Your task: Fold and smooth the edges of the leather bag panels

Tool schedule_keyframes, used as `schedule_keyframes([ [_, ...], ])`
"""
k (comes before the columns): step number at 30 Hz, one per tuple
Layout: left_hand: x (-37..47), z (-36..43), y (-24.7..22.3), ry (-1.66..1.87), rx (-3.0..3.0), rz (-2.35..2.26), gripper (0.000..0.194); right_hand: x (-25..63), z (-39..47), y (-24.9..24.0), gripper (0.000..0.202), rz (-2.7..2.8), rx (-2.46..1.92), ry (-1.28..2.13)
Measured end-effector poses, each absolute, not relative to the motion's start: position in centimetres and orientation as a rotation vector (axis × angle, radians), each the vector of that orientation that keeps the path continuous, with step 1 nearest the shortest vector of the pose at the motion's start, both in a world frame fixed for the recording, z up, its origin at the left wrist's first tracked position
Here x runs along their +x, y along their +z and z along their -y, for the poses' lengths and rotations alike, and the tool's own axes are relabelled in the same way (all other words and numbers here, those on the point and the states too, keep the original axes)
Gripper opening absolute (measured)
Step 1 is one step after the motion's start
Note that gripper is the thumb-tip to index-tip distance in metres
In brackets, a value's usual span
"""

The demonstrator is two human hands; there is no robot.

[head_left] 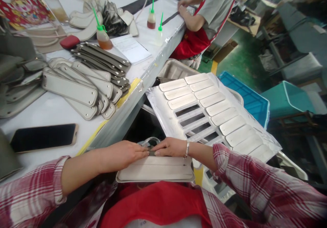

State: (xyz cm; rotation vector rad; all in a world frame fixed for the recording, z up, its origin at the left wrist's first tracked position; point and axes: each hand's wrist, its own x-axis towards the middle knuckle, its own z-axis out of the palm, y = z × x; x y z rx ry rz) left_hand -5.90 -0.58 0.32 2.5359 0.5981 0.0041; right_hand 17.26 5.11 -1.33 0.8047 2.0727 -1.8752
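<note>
A cream leather-like piece (155, 172) with rounded corners and a trimmed edge rests close to my red apron. My left hand (127, 155) and my right hand (170, 147) meet at its far side, with fingertips almost touching. Both hands are closed on that far edge, thumbs and fingers stretched along it. A small dark grey strip (152, 152) shows between the fingertips; most of it is hidden. Just beyond, something clear and curved (150, 141) peeks out. To the right lies a white board (163, 115) with rows of cream rounded strips (216, 103).
Left on the table are a phone (44, 137), stacked cream straps (74, 86), grey straps (104, 60), a red object (69, 42) and green-tipped bottles (103, 39). Blue (255, 98) and teal (286, 97) bins stand right. A co-worker (204, 20) sits at the table's far side.
</note>
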Motion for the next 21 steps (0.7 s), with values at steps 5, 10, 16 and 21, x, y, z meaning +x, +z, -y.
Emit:
schedule_keyframes([
  [5, -7.5, 1.1, 0.1, 0.022, 2.499, -0.621, 0.045, 16.1, -5.1, -1.2, 0.04, -2.077, 0.799, -1.886],
  [10, -8.8, 1.4, 0.1, 0.05, 2.476, -0.659, 0.045, 14.6, -4.9, -1.2, 0.04, -2.073, 0.822, -1.852],
  [16, -9.7, 1.6, 1.0, -0.076, 2.532, -0.735, 0.041, 12.5, -4.6, -1.6, 0.04, -2.19, 0.759, -1.806],
  [21, -10.0, 2.2, 1.2, -0.063, 2.51, -0.838, 0.036, 11.0, -4.3, -2.2, 0.039, -2.279, 0.719, -1.76],
])
